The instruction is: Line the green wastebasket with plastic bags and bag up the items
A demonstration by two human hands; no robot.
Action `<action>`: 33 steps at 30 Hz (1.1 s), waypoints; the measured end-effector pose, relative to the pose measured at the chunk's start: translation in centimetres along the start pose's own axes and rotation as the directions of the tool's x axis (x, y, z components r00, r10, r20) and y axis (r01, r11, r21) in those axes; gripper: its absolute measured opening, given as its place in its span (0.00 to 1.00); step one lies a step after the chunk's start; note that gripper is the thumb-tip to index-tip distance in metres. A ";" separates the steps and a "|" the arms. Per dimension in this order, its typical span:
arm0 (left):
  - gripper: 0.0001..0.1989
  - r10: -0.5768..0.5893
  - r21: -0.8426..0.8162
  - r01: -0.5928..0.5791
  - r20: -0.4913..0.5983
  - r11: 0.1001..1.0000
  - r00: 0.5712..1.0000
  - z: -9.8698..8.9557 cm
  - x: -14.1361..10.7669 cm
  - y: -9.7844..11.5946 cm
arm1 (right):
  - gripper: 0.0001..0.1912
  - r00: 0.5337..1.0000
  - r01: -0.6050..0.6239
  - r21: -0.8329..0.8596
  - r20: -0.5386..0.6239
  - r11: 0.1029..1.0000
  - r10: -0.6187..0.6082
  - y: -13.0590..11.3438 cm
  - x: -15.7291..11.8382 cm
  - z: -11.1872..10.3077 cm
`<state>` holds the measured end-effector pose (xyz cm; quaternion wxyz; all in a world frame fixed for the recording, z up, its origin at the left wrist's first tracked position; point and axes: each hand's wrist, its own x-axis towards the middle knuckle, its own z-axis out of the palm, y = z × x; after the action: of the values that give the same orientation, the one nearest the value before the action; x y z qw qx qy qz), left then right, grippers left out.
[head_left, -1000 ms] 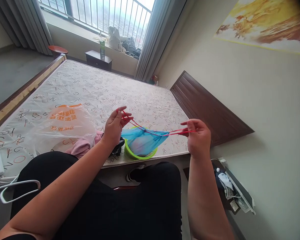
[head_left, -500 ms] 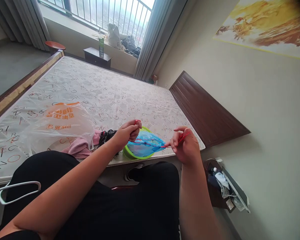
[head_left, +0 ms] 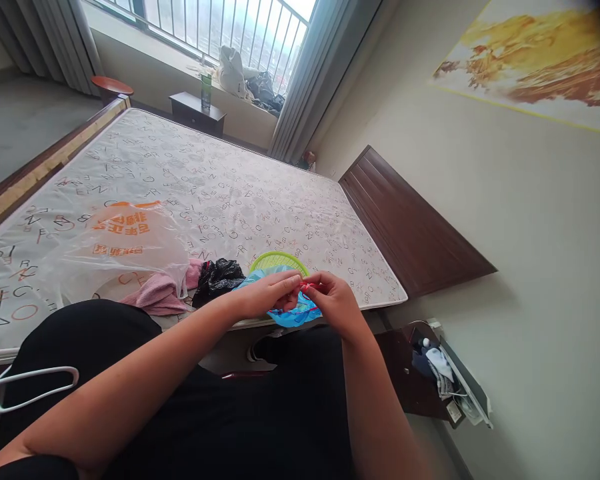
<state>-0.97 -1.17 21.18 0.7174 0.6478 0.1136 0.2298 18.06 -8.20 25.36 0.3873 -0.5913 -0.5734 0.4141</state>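
My left hand (head_left: 279, 293) and my right hand (head_left: 329, 297) meet over the front edge of the mattress, fingers pinched together. Between them they grip a red drawstring (head_left: 306, 287), partly covered by the fingers. The string belongs to a blue plastic bag (head_left: 293, 317), which bunches below the hands. Behind the bag, a green mesh basket (head_left: 279, 259) rests on the mattress, partly hidden by the bag and my left hand. Just left of it lies a crumpled black plastic bag (head_left: 219, 280).
A pink towel (head_left: 160, 293) and a clear bag with orange print (head_left: 130, 233) lie on the lettered mattress (head_left: 230, 180). At lower left is a white hanger (head_left: 35, 387). A dark bedside cabinet (head_left: 405, 367) with clothes on it stands to the right.
My hands have come together from apart, the right one moving left. The blue bag has been drawn toward me, over the basket's near side.
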 end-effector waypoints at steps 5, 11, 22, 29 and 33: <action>0.14 0.001 -0.080 -0.008 -0.087 0.997 0.996 0.2 0.2 -0.2 | 0.17 0.975 0.036 0.115 -0.222 0.993 -0.010 1.3 0.7 -0.3; 0.08 -0.020 0.165 0.007 0.077 0.986 0.997 -0.2 0.5 -0.2 | 0.18 0.920 0.106 0.373 -0.389 0.922 0.051 0.6 1.5 -0.6; 0.20 0.120 0.305 -0.106 -0.028 0.946 0.992 2.8 1.7 -4.1 | 0.19 0.987 0.132 0.450 -0.141 0.884 -0.075 -2.2 0.5 2.3; 0.22 -0.025 0.238 0.023 0.006 0.971 1.000 2.4 1.2 -4.0 | 0.20 0.967 0.255 0.015 0.010 0.967 -0.256 -1.1 0.8 0.0; 0.25 -0.032 0.123 0.038 -0.051 0.992 0.998 1.5 1.3 -4.0 | 0.15 0.992 0.108 -0.260 0.087 0.960 -0.088 0.4 0.4 -2.3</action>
<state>1.57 -2.11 17.64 0.6766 0.6832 0.1568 0.2254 20.33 -7.83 25.81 0.3034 -0.5925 -0.6662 0.3363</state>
